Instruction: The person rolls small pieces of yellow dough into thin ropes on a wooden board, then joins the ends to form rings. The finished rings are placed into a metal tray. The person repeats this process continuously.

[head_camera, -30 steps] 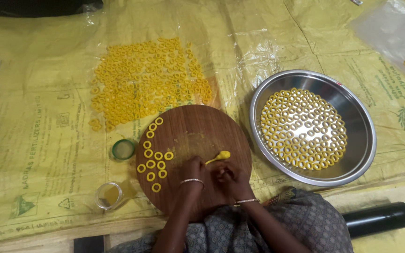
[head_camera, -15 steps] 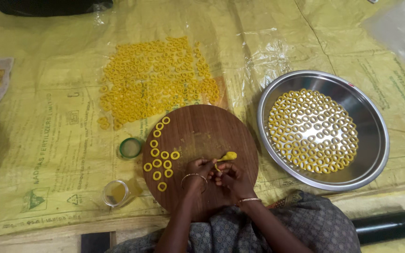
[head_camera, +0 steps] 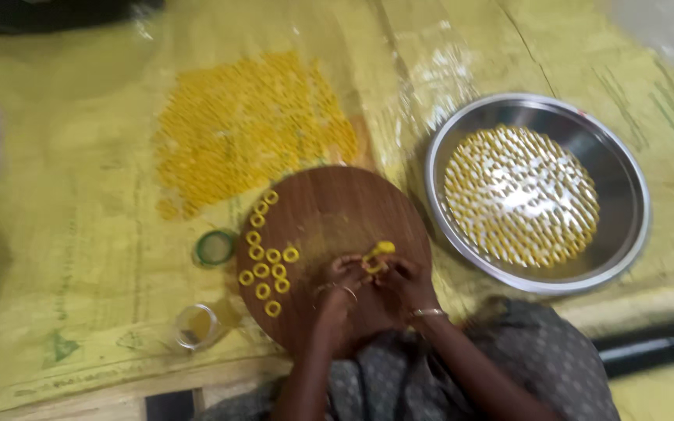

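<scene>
Both hands' fingers pinching a yellow dough piece (head_camera: 377,256) at the round wooden board (head_camera: 329,210) near edge, left hand (head_camera: 340,284), right hand (head_camera: 403,282), dough rings (head_camera: 265,261) along board's left edge, steel tray (head_camera: 626,187) of rings just right

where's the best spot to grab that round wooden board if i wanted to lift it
Probably by the far rim of the round wooden board, coming from the side away from the person. That edge is bare. The left side carries yellow rings, and the near edge lies under the left hand and right hand, which pinch a yellow piece. It lies flat, so fingers must slip under the rim.
</scene>
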